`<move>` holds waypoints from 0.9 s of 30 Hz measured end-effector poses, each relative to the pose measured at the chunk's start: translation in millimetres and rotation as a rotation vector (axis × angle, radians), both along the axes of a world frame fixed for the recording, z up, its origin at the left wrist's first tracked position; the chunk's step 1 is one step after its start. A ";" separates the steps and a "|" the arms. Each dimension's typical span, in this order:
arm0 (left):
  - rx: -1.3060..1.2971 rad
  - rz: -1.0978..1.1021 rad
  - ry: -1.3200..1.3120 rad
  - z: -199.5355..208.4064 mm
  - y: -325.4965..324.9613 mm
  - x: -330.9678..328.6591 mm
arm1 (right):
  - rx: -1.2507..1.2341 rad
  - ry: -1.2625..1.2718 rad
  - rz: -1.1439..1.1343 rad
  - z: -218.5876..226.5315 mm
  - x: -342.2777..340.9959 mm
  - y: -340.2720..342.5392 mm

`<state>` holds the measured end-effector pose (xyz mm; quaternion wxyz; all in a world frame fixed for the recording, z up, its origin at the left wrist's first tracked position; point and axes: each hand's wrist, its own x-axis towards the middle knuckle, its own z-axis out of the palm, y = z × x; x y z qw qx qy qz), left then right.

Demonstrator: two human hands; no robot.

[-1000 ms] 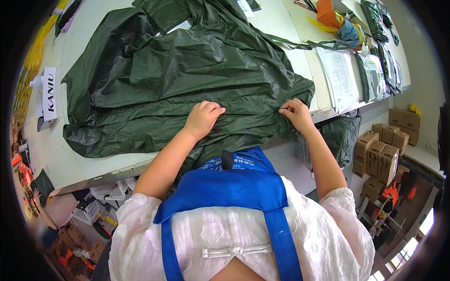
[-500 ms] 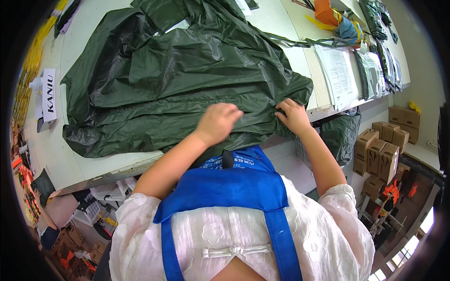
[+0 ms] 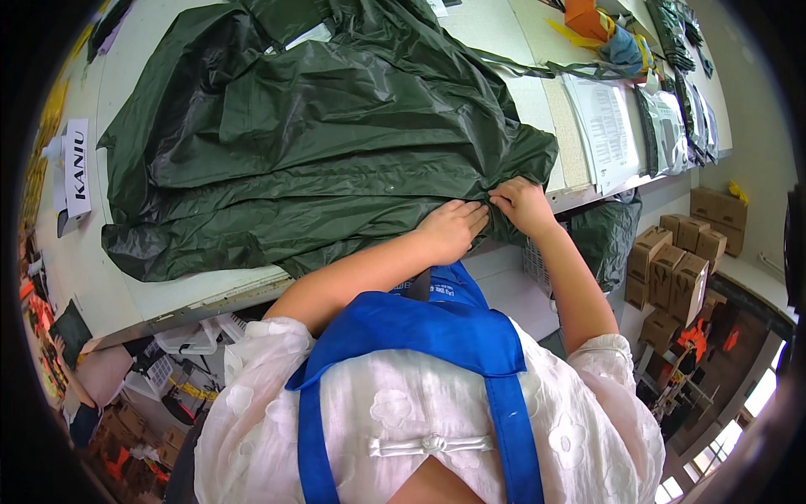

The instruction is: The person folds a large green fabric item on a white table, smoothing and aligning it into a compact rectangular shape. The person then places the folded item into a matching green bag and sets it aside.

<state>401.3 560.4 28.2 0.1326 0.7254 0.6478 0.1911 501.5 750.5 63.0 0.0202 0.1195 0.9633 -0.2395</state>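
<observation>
A dark green, shiny raincoat [image 3: 336, 126] lies spread and wrinkled over the table, its near edge hanging slightly past the table's front. My left hand [image 3: 456, 228] rests on the near right part of the fabric, fingers stretched out flat and pointing right. Just beyond those fingertips, my right hand [image 3: 522, 204] pinches a gathered fold of the raincoat near its right end. The two hands are close together, a small gap between them. A small round snap shows on the fabric left of the hands.
The pale table [image 3: 193, 294] ends in front of me. On it are a white box [image 3: 76, 168], printed papers [image 3: 600, 126], packaged bags [image 3: 667, 126] and an orange item [image 3: 583, 18]. Cardboard boxes [image 3: 672, 269] stand at right. Another person's arm [image 3: 75, 378] shows at lower left.
My left hand has come down from above the raincoat and moved right, onto the fabric beside my right hand. The right hand has shifted slightly left, still at the fold.
</observation>
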 end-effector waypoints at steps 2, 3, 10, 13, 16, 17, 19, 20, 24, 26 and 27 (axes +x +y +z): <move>0.007 0.010 -0.004 -2.0 1.0 1.4 | -0.046 -0.039 -0.011 4.0 -3.1 4.2; 0.012 0.021 -0.006 -2.6 1.0 3.3 | -0.078 -0.075 -0.045 6.4 -5.2 5.0; -0.072 0.016 0.016 11.7 10.5 4.2 | -0.246 -0.182 -0.292 26.8 -18.9 5.3; -0.171 -0.040 0.101 11.0 15.9 7.0 | -0.178 -0.196 -0.166 15.5 -15.6 6.4; -0.078 -0.030 0.265 2.3 11.3 13.4 | -0.108 -0.244 -0.088 13.2 -17.0 6.4; -0.071 -0.039 0.271 -0.8 9.9 14.7 | -0.099 -0.243 -0.068 13.6 -16.3 6.8; -0.058 -0.056 0.281 -5.2 7.3 15.6 | -0.080 -0.241 -0.029 15.5 -13.8 7.2; -0.042 -0.053 0.273 -6.3 7.1 15.7 | -0.052 -0.240 -0.017 16.6 -14.0 6.1; 0.078 -0.030 0.274 -10.8 5.8 16.0 | 0.089 -0.164 0.093 13.2 -10.9 3.0; 0.138 -0.016 0.264 -12.8 4.5 14.8 | 0.174 -0.113 0.147 10.9 -9.3 1.3; 0.156 -0.011 0.245 -13.6 4.1 13.9 | 0.218 -0.098 0.156 10.8 -9.6 -1.3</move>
